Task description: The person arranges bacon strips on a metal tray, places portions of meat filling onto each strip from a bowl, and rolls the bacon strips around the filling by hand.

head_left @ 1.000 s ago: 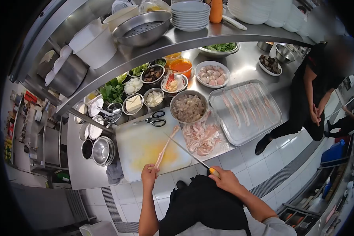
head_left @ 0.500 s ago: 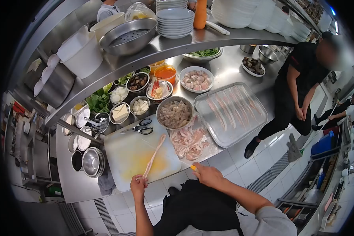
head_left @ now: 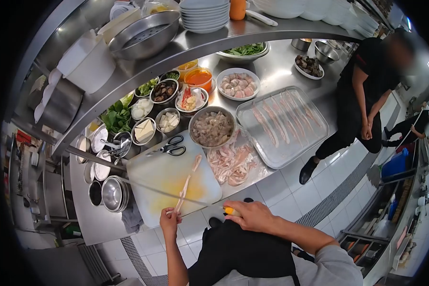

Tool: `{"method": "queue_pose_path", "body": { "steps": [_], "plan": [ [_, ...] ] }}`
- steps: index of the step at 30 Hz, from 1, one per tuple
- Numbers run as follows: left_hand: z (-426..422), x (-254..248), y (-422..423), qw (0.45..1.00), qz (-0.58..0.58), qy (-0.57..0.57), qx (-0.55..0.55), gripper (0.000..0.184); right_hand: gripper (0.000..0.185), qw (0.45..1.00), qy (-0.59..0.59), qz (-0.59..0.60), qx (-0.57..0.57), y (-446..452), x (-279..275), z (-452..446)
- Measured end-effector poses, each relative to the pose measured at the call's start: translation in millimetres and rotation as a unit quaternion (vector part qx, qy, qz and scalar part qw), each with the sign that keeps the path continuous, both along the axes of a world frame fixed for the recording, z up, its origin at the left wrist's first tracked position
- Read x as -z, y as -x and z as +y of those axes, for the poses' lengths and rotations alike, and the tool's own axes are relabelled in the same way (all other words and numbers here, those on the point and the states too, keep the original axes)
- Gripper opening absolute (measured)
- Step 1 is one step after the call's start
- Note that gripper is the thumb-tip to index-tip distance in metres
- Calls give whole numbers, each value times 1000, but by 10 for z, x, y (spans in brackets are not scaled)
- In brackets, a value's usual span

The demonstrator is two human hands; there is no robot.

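My left hand [head_left: 169, 222] pinches the near end of a pale pink strip of fatty meat [head_left: 188, 180], which lies lengthwise on a yellow-stained white cutting board [head_left: 145, 190]. In my closed right hand [head_left: 252, 217] is a knife [head_left: 229, 210] with a yellow-marked handle. Its long, thin blade, blurred, reaches left above the board and over the strip; I cannot tell whether it touches the meat. Black-handled scissors [head_left: 175, 145] rest at the board's far edge. Right of the board lies a pile of raw meat strips [head_left: 231, 164].
A metal tray [head_left: 291, 155] holds several separate meat strips. Behind the board stand a bowl of greyish raw pieces [head_left: 212, 126] and several ingredient containers. Stacked metal bowls [head_left: 112, 195] stand at left. A steel shelf [head_left: 190, 47] overhangs the counter. A person in black [head_left: 367, 90] stands at right.
My right hand has moved slightly left and down, and the knife blade now shows across the board. My left hand still pinches the strip. The camera view has shifted a little.
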State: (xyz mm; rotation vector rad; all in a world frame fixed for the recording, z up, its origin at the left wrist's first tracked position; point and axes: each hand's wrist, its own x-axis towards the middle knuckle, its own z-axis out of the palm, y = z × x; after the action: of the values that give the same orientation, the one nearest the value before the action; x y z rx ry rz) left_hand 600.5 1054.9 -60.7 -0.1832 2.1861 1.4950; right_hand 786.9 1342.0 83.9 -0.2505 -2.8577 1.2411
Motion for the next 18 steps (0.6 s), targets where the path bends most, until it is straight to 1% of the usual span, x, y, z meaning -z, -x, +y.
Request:
{"method": "queue_pose_path", "body": {
  "steps": [2, 3, 5, 6, 7, 8, 11, 12, 13, 14, 15, 17, 18],
  "plan": [
    [25, 12, -13, 999, 2, -23, -33, 20, 44, 998, 13, 41, -36, 3, 65, -16],
    [33, 13, -25, 999, 0, -22, -30, 20, 44, 999, 14, 40, -34, -1, 110, -8],
    [44, -2, -18, 999, 15, -25, -39, 25, 43, 998, 2, -9, -65, 35, 256, 28],
    [40, 26, 3, 999, 17, -26, -37, 25, 43, 998, 1, -7, -63, 65, 390, 67],
    [12, 81, 6, 999, 20, -27, -38, 26, 43, 988, -35, -126, -76, 85, 555, 107],
    [5, 97, -2, 999, 24, -29, -39, 26, 42, 964, -71, -243, -86, 111, 572, 133],
    [-32, 107, -2, 999, 20, -7, -34, 25, 42, 958, -58, -268, -82, 145, 524, 141],
    [-133, 172, -35, 999, 43, -8, -30, 25, 42, 960, -58, -265, -70, 143, 523, 108],
    [-181, 278, -5, 997, 71, -18, -16, 25, 42, 960, -47, -264, -85, 168, 514, 113],
    [-159, 256, 15, 997, 67, -20, -24, 26, 42, 960, -36, -264, -92, 192, 492, 163],
    [-235, 201, -22, 998, 57, -17, -28, 27, 42, 963, -34, -262, -57, 192, 472, 172],
    [-473, 382, 56, 996, 80, -27, -25, 30, 43, 971, -27, -214, -106, 294, 457, 195],
    [-490, 303, 63, 996, 81, -29, -27, 27, 43, 979, -34, -178, -93, 373, 520, 147]
  ]
}}
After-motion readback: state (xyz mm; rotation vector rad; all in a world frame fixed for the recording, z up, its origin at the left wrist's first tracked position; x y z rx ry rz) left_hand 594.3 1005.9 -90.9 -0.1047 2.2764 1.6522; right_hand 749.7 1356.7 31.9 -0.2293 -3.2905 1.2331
